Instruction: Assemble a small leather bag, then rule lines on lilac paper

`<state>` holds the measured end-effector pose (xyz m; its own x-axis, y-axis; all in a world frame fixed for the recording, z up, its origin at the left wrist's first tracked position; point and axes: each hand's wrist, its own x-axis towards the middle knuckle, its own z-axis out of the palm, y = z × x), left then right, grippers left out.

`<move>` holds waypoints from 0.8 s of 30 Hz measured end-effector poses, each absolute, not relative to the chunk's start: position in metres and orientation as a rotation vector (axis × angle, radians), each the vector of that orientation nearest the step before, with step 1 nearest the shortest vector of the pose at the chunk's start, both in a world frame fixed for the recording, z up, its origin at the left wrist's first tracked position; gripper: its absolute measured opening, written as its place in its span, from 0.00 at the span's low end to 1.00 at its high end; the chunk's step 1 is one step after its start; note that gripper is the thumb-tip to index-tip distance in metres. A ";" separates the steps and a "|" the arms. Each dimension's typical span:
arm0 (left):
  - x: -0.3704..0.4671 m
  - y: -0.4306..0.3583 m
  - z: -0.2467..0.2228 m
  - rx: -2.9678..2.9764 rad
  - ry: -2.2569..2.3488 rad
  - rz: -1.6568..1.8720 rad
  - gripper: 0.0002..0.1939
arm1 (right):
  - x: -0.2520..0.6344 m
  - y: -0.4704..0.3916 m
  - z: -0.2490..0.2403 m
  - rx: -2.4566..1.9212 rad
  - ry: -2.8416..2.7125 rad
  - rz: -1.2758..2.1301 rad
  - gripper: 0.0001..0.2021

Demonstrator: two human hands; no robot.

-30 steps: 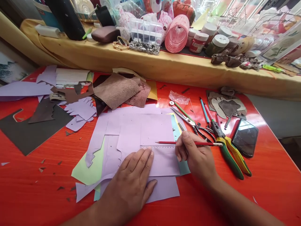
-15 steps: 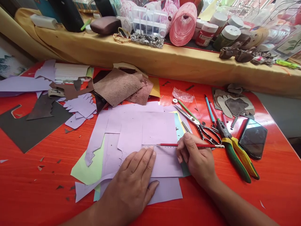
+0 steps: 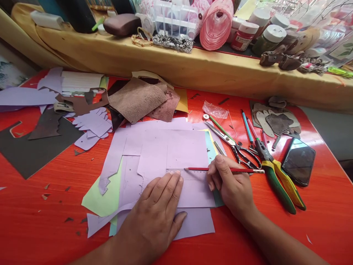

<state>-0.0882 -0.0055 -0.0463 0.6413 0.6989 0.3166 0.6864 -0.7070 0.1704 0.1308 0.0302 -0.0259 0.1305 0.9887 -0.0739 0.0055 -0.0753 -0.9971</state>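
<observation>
My left hand (image 3: 157, 209) lies flat with its fingers stretched out, pressing a clear ruler (image 3: 193, 171) onto a sheet of purple paper (image 3: 187, 149). Part of the ruler is hidden under the fingers. In my right hand (image 3: 230, 184), closed in a pinch, is a red pencil (image 3: 197, 169); its tip is at the ruler's upper edge, just right of the left fingertips. Thin straight lines are drawn on the purple sheet. More purple pieces and a light green sheet (image 3: 103, 198) lie under and beside it.
Scissors (image 3: 224, 138), pliers (image 3: 275, 176) and a phone (image 3: 299, 162) lie to the right on the red table (image 3: 55, 235). Leather pieces (image 3: 138, 97) are at the back, with purple cutouts (image 3: 93, 123) at left. A cloth-covered shelf (image 3: 110, 60) with jars runs behind.
The view has shifted slightly. Both hands, the ruler and the pencil keep their places on the paper.
</observation>
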 end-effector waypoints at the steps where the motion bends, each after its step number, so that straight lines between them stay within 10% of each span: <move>1: -0.088 -0.005 -0.046 2.814 1.187 0.564 0.26 | 0.131 0.030 -0.026 -1.330 -1.084 1.163 0.26; 24: -0.088 -0.005 -0.046 2.802 1.172 0.557 0.26 | 0.132 0.031 -0.028 -1.331 -1.121 1.165 0.26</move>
<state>-0.0885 -0.0054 -0.0465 0.6469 0.6981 0.3069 0.6789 -0.7105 0.1852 0.1318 0.0310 -0.0284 0.1058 0.9921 -0.0668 0.0282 -0.0702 -0.9971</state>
